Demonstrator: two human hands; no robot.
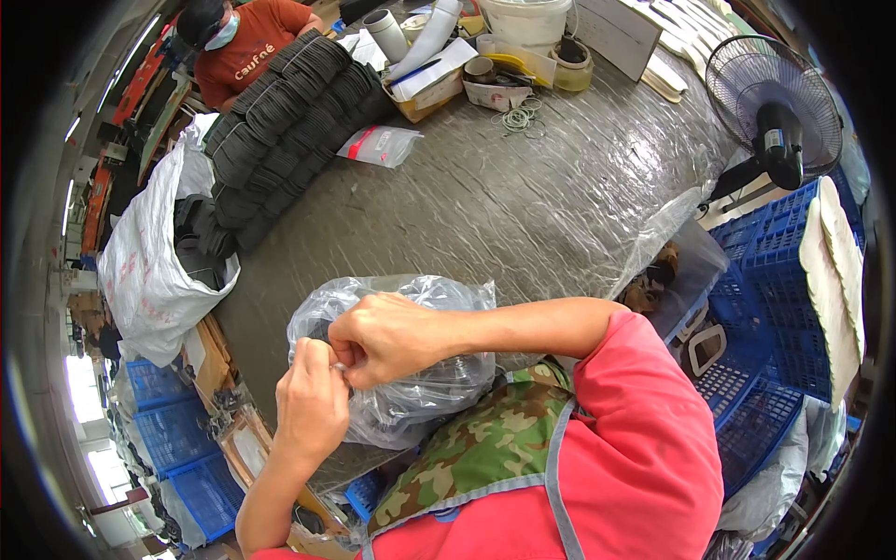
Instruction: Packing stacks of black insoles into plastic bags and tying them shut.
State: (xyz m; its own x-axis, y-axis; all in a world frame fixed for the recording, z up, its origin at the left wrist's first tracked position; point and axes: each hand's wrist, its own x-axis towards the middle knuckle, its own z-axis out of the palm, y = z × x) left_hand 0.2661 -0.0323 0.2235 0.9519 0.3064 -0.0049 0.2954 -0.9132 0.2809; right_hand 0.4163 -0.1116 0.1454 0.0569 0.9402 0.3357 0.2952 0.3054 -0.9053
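A full, clear plastic bag lies at the near edge of the table, against my apron. Its contents show only as a greyish, dark mass through the wrinkled film. My left hand is closed in a pinch over the left side of the bag. Right beside it, my right hand is bent inward with its fingers curled and pressed together. The fingertips of both hands nearly meet at a gathered bit of the bag's film, which the fingers largely cover.
Stacked black pads and a white sack stand at left, near a co-worker in an orange shirt. A flat plastic packet, a bucket and string lie farther back. A fan and blue crates are at right.
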